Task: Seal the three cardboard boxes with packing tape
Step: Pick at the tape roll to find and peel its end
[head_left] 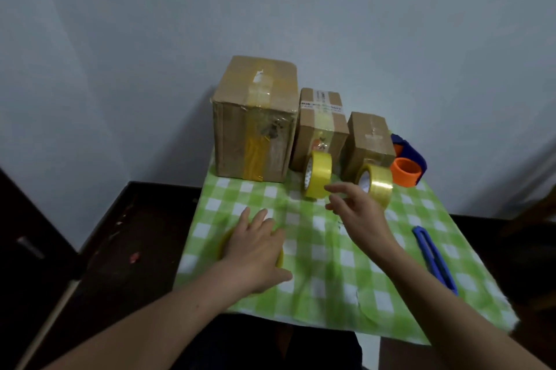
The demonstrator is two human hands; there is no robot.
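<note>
Nearest the camera, the left hand [257,252] lies flat, fingers spread, on a yellow tape roll [224,244] lying on its side on the checked cloth [325,276] over the desk. It's pressing on the roll, not gripping it. The right hand [358,213] hovers a bit further out, fingers loosely open and empty, just in front of two upright rolls: a yellow one [319,178] and a paler one [376,186].

Looks like tape-picking is the step here. Probably best to take one roll, find the loose end first, then pull a box forward so there's room to run a strip along the seam. A blue cutter [434,258] sits off to the right, handy for the cut.

At the back, three boxes in a row by the wall: big [255,117], middle [322,126], small [371,138]. All flaps are down with tape already showing on top, so contents can't be seen. An orange-and-blue dispenser [409,163] sits beside the small box.
</note>
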